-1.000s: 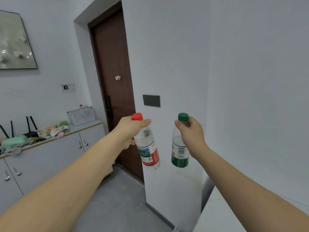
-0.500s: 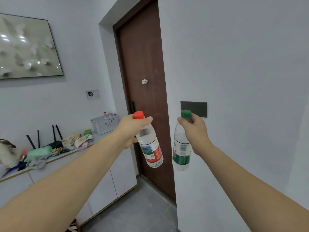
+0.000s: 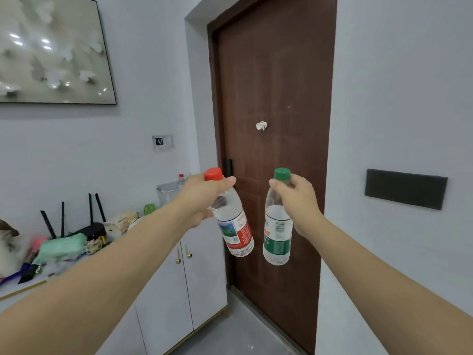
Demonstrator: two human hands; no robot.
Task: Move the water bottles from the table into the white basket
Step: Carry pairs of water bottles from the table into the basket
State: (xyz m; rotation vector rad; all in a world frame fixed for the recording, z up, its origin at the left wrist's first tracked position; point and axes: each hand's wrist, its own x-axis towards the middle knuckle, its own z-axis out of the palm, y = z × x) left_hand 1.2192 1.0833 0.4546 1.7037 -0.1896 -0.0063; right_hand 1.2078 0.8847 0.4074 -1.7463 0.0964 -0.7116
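The clear plastic water bottle with the red cap [image 3: 234, 221] hangs tilted from the left hand [image 3: 202, 198], gripped just under the cap; the clear ribbed bottle with the green cap and green label [image 3: 277, 231] hangs nearly upright from the right hand [image 3: 298, 198], pinched at the neck. Both are in mid-air, well short of the white perforated plastic basket [image 3: 167, 192] on the white counter [image 3: 30, 283], which seems already to hold a bottle. Neck grips let them swing, so each should be lowered in slowly, base first.
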